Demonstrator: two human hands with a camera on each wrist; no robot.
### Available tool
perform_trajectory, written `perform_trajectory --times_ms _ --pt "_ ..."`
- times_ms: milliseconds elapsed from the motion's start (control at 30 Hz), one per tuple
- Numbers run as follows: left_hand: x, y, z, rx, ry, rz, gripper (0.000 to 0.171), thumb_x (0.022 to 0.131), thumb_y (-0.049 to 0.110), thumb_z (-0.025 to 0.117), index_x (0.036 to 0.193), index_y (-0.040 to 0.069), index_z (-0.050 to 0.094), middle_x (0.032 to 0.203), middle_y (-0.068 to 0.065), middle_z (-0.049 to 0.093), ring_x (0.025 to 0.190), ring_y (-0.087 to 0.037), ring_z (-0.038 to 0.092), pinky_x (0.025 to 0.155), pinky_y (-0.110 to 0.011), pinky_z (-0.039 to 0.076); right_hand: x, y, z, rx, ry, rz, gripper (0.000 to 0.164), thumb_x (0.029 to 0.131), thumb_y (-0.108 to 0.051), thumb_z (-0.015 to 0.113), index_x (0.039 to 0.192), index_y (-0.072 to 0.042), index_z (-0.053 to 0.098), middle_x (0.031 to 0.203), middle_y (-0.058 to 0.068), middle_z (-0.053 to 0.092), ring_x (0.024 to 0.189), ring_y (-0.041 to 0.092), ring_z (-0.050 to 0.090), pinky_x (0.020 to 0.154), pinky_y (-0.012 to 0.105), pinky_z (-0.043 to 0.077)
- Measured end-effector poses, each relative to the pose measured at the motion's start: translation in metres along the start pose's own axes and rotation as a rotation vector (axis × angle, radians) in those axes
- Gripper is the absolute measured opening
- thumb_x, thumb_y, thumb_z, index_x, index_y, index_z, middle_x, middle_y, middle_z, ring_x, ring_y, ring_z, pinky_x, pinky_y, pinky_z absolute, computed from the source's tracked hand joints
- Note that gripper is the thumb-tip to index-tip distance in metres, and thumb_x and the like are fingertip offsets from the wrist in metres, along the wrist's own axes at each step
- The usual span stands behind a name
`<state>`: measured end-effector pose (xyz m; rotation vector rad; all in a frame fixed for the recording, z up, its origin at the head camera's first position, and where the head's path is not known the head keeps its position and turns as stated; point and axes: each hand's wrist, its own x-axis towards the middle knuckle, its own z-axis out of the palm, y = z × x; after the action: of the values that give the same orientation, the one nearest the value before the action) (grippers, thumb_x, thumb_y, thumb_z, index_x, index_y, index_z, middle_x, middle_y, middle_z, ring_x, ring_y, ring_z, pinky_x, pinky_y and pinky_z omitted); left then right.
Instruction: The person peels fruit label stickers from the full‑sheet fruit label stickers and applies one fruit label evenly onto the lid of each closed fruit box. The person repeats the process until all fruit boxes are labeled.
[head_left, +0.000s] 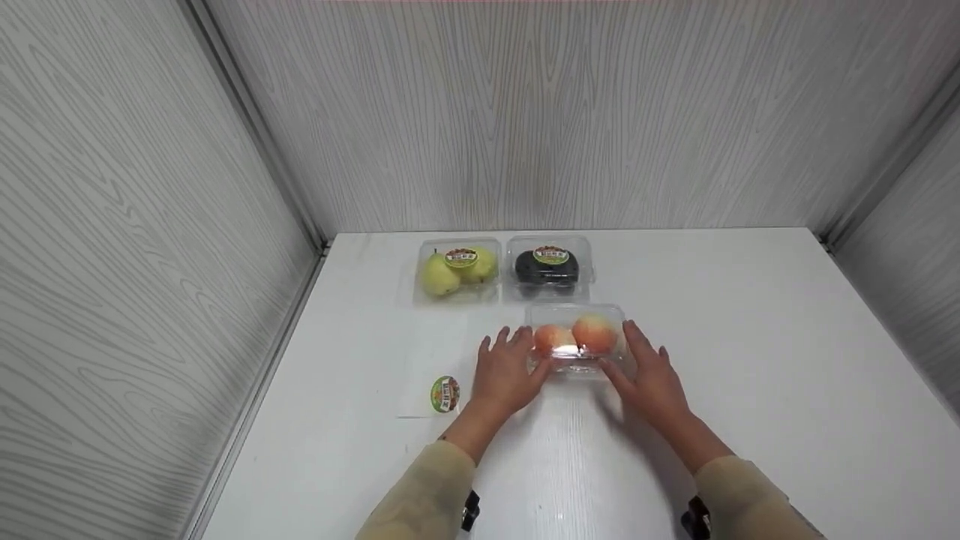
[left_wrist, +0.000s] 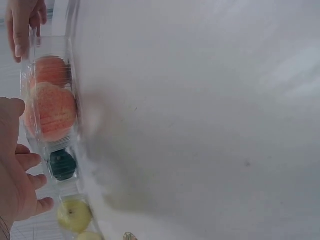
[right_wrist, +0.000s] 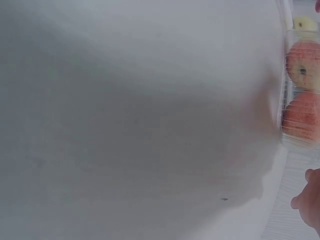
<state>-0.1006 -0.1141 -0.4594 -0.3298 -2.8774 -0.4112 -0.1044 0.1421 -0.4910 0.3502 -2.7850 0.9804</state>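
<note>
A clear plastic clamshell box with two red-orange peaches sits on the white table, its lid down. My left hand is at the box's left side, fingers spread and thumb by the front left corner. On the opposite side, my right hand has its fingers extended along the edge, with the thumb near the front right corner. The left wrist view shows the left fingers loose beside the peach box. Exact contact of each fingertip is hard to tell.
Behind stand two more clear boxes, one with yellow-green pears and one with a dark fruit or vegetable, both bearing round labels. A round label sticker lies on a pale sheet at left. Wood-grain panels enclose the table.
</note>
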Motion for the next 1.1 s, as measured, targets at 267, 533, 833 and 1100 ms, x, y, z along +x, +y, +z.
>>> perform_trajectory --times_ms 267,533,833,1100 --pt "-0.003 -0.016 -0.021 -0.095 0.029 -0.071 0.062 0.106 0.050 0.060 0.149 0.005 0.058 0.147 -0.013 0.064 0.141 -0.034 0.055 0.119 -0.059 0.036 0.003 -0.013 -0.002 -0.045 0.063 -0.063 0.081 0.102 -0.040 0.070 0.163 0.001 0.035 0.167 0.022 0.036 0.154 0.042 0.034 0.125 0.065 0.015" --pt "-0.005 -0.044 -0.043 -0.100 0.059 -0.148 0.062 0.106 0.048 0.060 0.148 0.003 0.059 0.146 -0.015 0.064 0.139 -0.034 0.057 0.119 -0.059 0.035 0.007 -0.035 0.001 -0.061 0.045 -0.113 0.080 0.101 -0.040 0.071 0.162 -0.001 0.038 0.166 0.021 0.039 0.154 0.040 0.036 0.126 0.063 0.014" --pt "-0.019 -0.089 -0.066 -0.148 0.123 -0.237 0.063 0.106 0.045 0.062 0.148 -0.002 0.058 0.141 -0.021 0.066 0.135 -0.036 0.060 0.119 -0.057 0.036 0.013 -0.082 0.013 -0.055 0.003 -0.216 0.079 0.100 -0.042 0.073 0.162 -0.005 0.041 0.165 0.016 0.043 0.154 0.033 0.037 0.128 0.056 0.012" --pt "-0.031 -0.118 -0.077 -0.134 0.143 -0.316 0.062 0.105 0.044 0.064 0.146 -0.003 0.060 0.139 -0.020 0.067 0.131 -0.036 0.063 0.112 -0.051 0.047 0.016 -0.120 0.036 -0.014 -0.021 -0.342 0.074 0.101 -0.039 0.072 0.161 -0.005 0.044 0.164 0.014 0.046 0.152 0.032 0.041 0.127 0.056 0.019"
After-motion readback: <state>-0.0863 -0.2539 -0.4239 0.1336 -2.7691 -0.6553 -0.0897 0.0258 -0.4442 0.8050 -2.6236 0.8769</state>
